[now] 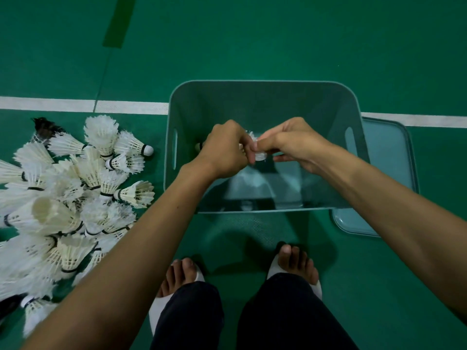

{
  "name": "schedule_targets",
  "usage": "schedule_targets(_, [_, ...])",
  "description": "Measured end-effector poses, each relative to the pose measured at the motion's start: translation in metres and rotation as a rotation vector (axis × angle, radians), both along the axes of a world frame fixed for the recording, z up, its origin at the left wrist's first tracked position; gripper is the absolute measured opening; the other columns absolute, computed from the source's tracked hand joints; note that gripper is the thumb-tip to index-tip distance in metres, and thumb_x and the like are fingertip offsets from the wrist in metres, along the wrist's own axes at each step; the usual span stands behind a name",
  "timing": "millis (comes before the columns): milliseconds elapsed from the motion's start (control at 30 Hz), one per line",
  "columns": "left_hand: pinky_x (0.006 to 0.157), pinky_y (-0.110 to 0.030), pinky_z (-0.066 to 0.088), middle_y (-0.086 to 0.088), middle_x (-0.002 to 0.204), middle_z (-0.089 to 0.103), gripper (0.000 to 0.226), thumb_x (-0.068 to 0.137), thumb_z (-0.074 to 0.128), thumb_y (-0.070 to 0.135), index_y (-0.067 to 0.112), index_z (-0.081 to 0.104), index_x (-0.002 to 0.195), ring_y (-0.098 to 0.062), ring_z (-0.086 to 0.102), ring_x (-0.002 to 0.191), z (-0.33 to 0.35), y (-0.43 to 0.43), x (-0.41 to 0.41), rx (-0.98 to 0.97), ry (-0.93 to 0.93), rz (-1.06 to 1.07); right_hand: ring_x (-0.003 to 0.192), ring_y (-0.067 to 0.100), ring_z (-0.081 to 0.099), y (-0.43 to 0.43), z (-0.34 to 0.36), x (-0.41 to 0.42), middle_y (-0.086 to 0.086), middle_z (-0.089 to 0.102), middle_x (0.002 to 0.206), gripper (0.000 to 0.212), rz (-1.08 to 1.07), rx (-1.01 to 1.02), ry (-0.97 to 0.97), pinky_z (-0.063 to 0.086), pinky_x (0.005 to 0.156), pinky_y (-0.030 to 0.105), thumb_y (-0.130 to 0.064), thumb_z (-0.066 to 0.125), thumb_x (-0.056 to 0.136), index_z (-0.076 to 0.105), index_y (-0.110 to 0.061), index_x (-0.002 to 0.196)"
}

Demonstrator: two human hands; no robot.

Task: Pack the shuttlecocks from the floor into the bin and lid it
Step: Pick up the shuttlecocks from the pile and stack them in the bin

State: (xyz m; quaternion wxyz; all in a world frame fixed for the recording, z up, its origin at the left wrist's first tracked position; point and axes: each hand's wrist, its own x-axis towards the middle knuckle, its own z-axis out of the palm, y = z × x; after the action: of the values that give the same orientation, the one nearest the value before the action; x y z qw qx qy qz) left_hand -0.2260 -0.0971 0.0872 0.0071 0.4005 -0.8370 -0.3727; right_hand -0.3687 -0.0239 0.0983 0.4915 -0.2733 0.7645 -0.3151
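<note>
Shuttlecocks point(260, 155), apparently two, held over bin point(252, 104): left hand point(225, 147) clamped round one, right hand point(293, 142) pinching other's feathers. Pile point(70, 198) on floor point(278, 34) left of bin; lid point(389, 157) flat at right.

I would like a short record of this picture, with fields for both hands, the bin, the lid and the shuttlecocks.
left hand: over the bin, fingers curled round the held shuttlecocks
right hand: over the bin, pinches the same feathers
held shuttlecocks: white, number cannot be told
bin: teal, open, stands on the green floor
lid: flat on the floor at the bin's right, partly hidden by the bin
pile of shuttlecocks: on the floor, left of the bin
</note>
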Motion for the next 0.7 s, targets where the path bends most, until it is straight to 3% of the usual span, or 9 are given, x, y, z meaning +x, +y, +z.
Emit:
schedule_targets(100, [0.066, -0.024, 0.047, 0.01, 0.067, 0.064, 0.034, 0.074, 0.073, -0.004, 0.027, 0.063, 0.061, -0.013, 0.065, 0.071, -0.001, -0.002, 0.004, 0.051, 0.037, 0.019, 0.076, 0.012, 0.064, 0.0, 0.001, -0.004, 0.003, 0.074, 0.078, 0.007, -0.027, -0.011, 0.063, 0.049, 0.066, 0.026, -0.009, 0.083, 0.079, 0.078, -0.013, 0.077])
schedule_targets(200, [0.075, -0.035, 0.055, -0.01, 0.099, 0.072, 0.027, 0.072, 0.078, 0.002, 0.021, 0.059, 0.073, -0.024, 0.069, 0.093, 0.003, -0.007, 0.003, 0.033, 0.074, 0.107, 0.071, 0.018, 0.062, -0.002, -0.013, -0.021, 0.007, 0.072, 0.076, 0.013, -0.167, 0.022, 0.155, 0.047, 0.056, 0.026, -0.008, 0.081, 0.082, 0.074, -0.013, 0.072])
schedule_targets(267, [0.076, -0.035, 0.047, -0.015, 0.11, 0.064, 0.025, 0.078, 0.075, 0.008, 0.012, 0.059, 0.096, -0.03, 0.062, 0.101, 0.006, -0.009, 0.001, -0.017, -0.001, 0.167, 0.068, 0.019, 0.064, -0.005, -0.027, -0.036, 0.009, 0.074, 0.083, 0.008, -0.324, 0.057, 0.262, 0.052, 0.056, 0.029, -0.012, 0.081, 0.083, 0.074, -0.01, 0.078])
schedule_targets(333, [0.079, -0.034, 0.04, -0.018, 0.121, 0.057, 0.042, 0.086, 0.068, 0.011, 0.003, 0.049, 0.123, -0.036, 0.058, 0.111, 0.009, -0.011, -0.001, 0.034, -0.195, 0.214, 0.068, 0.021, 0.067, -0.011, -0.045, -0.047, 0.008, 0.075, 0.086, 0.01, -0.428, 0.115, 0.337, 0.059, 0.062, 0.034, -0.015, 0.08, 0.083, 0.075, -0.007, 0.084])
schedule_targets(400, [0.081, -0.035, 0.041, -0.019, 0.123, 0.057, 0.038, 0.091, 0.06, 0.009, 0.002, 0.046, 0.125, -0.037, 0.059, 0.111, 0.012, -0.012, -0.001, 0.09, -0.376, 0.149, 0.069, 0.022, 0.069, -0.02, -0.058, -0.042, 0.008, 0.075, 0.085, 0.014, -0.476, 0.119, 0.291, 0.061, 0.066, 0.035, -0.017, 0.081, 0.079, 0.075, -0.006, 0.085])
schedule_targets(467, [0.078, -0.036, 0.045, -0.018, 0.117, 0.062, 0.016, 0.09, 0.054, 0.004, 0.003, 0.054, 0.106, -0.034, 0.06, 0.097, 0.012, -0.013, 0.001, 0.103, -0.502, 0.039, 0.073, 0.023, 0.07, -0.031, -0.072, -0.03, 0.008, 0.077, 0.087, 0.015, -0.485, 0.113, 0.234, 0.061, 0.071, 0.035, -0.017, 0.082, 0.073, 0.076, -0.008, 0.083])
schedule_targets(500, [0.078, -0.036, 0.046, -0.018, 0.113, 0.062, 0.015, 0.09, 0.052, 0.003, 0.002, 0.056, 0.105, -0.033, 0.058, 0.092, 0.011, -0.014, 0.003, 0.101, -0.548, -0.004, 0.075, 0.023, 0.07, -0.037, -0.079, -0.023, 0.008, 0.077, 0.088, 0.013, -0.477, 0.113, 0.209, 0.06, 0.072, 0.035, -0.015, 0.082, 0.073, 0.076, -0.008, 0.082])
schedule_targets(600, [0.08, -0.036, 0.048, -0.017, 0.119, 0.06, 0.038, 0.092, 0.049, 0.002, 0.002, 0.055, 0.129, -0.03, 0.055, 0.092, 0.005, -0.022, 0.005, 0.116, -0.573, -0.025, 0.082, 0.026, 0.073, -0.055, -0.09, -0.005, 0.009, 0.076, 0.089, 0.019, -0.51, 0.102, 0.088, 0.064, 0.078, 0.042, -0.01, 0.081, 0.068, 0.072, -0.006, 0.085])
schedule_targets(700, [0.079, -0.032, 0.047, -0.015, 0.124, 0.06, 0.047, 0.093, 0.05, 0.002, 0.005, 0.05, 0.14, -0.031, 0.058, 0.096, 0.002, -0.026, 0.006, 0.143, -0.532, -0.016, 0.081, 0.031, 0.076, -0.063, -0.091, -0.001, 0.014, 0.075, 0.089, 0.025, -0.633, 0.061, -0.066, 0.064, 0.074, 0.051, 0.0, 0.08, 0.068, 0.068, 0.0, 0.09])
